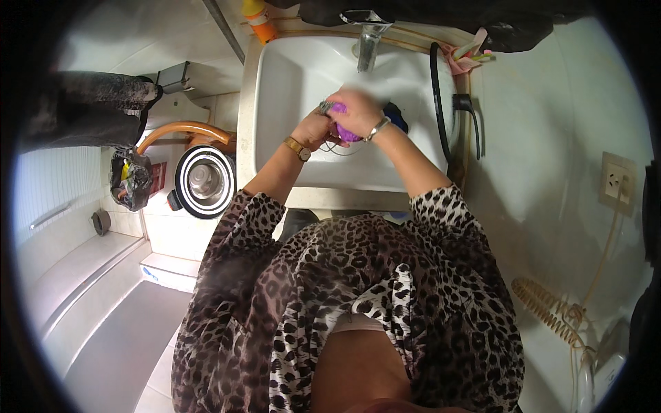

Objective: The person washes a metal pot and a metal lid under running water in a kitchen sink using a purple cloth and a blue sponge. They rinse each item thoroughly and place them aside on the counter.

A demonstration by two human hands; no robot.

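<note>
Over the white washbasin point(281, 129), my two hands are close together around a crumpled purple item point(348, 134), perhaps a cloth or plastic. My right hand point(361, 108) covers it from above, and my left hand point(312, 128) grips its left side. Some greyish material point(325, 107) shows at my left fingers; I cannot tell what it is. A thin loop point(335, 151), like wire or cord, hangs beneath them. Behind my right wrist, a dark blue object point(396, 117) lies in the basin, partly hidden. The chrome tap point(367, 46) stands just beyond my hands, beside a blurred patch.
A large black-rimmed disc, like a lid point(437, 103), leans at the basin's right side. An orange bottle point(261, 23) stands at the back left. Left of the counter are a round pot with a steel inside point(204, 178) and a plastic bag point(131, 180). A wall socket point(617, 180) is at right.
</note>
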